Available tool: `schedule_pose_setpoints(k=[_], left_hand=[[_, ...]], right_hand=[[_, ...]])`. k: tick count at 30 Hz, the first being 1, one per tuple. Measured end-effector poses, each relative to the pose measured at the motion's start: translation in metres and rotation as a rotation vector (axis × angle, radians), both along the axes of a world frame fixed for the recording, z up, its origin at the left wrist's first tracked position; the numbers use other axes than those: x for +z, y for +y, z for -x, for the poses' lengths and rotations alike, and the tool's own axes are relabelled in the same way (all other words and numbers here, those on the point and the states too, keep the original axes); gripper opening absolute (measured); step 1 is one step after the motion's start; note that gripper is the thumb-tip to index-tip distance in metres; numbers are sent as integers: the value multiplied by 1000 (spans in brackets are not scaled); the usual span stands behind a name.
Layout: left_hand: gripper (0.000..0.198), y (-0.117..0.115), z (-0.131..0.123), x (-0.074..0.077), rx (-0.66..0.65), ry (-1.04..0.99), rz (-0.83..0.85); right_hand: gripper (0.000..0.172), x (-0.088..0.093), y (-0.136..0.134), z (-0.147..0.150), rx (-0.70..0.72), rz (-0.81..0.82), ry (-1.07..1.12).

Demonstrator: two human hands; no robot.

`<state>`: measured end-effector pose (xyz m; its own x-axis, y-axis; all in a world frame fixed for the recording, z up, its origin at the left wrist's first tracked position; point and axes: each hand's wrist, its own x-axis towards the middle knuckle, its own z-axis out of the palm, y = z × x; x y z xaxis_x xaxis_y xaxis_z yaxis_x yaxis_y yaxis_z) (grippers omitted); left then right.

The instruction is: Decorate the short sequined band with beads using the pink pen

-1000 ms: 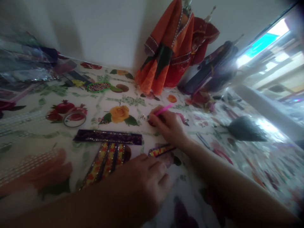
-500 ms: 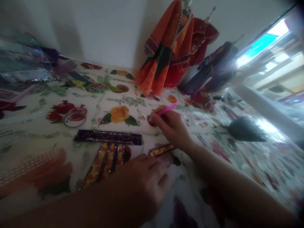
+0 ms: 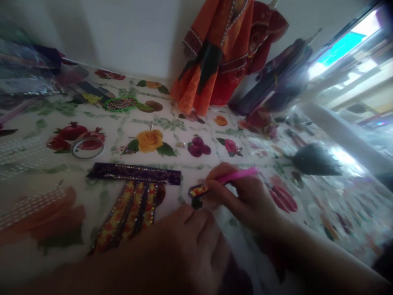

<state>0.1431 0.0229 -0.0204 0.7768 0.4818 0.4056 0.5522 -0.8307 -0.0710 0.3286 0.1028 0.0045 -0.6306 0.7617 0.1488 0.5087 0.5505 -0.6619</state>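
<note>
Between the thumb and fingers of my right hand point(image 3: 242, 194) is a slim pink pen-like stick point(image 3: 238, 175), closed in a pinch. Its tip is at a short yellow-and-red patterned strip point(image 3: 198, 190) with a dark, beaded edge. Curled fingers of my left hand point(image 3: 196, 246) hold this strip from below, partly hidden behind the right hand. To the left lies a dark purple band point(image 3: 135, 173) with shiny beads along its edges. Several yellow patterned strips point(image 3: 138, 209) fan down from it, their lower ends covered by my left forearm.
A green dish of small beads point(image 3: 121, 104) and a clear round ring or lid point(image 3: 88, 148) stand on the flowered tablecloth point(image 3: 123, 155). Loose beads point(image 3: 180, 144) lie near. Orange and red doll-sized garments point(image 3: 208, 61) stand by the wall; plastic bags point(image 3: 27, 69) lie left.
My right hand has moved down and right with the pink stick, from near the loose beads to the patterned strip. My left hand stays close to the strip. The view has shifted slightly.
</note>
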Motion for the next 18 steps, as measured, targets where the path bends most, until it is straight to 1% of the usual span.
schedule_pose_setpoints(k=[2, 4, 6, 9, 12, 15, 18], left_hand=[[35, 0, 0, -3, 72, 13, -58], [40, 1, 1, -7, 123, 21, -67], [41, 2, 2, -8, 128, 49, -38], [40, 2, 2, -5, 127, 105, -23], [39, 0, 2, -4, 182, 141, -33], [39, -1, 1, -10, 203, 101, -44], [39, -1, 1, -19, 211, 30, -64]], right_hand=[[5, -5, -2, 0, 12, -27, 17], [4, -8, -1, 2, 26, -46, 29], [4, -9, 0, 4, 36, -70, 19], [6, -9, 2, 6, 52, -109, -26], [6, -9, 2, 4, 46, -78, -28], [8, -8, 2, 2, -16, -19, 27], [9, -8, 2, 2, -39, -24, 41]])
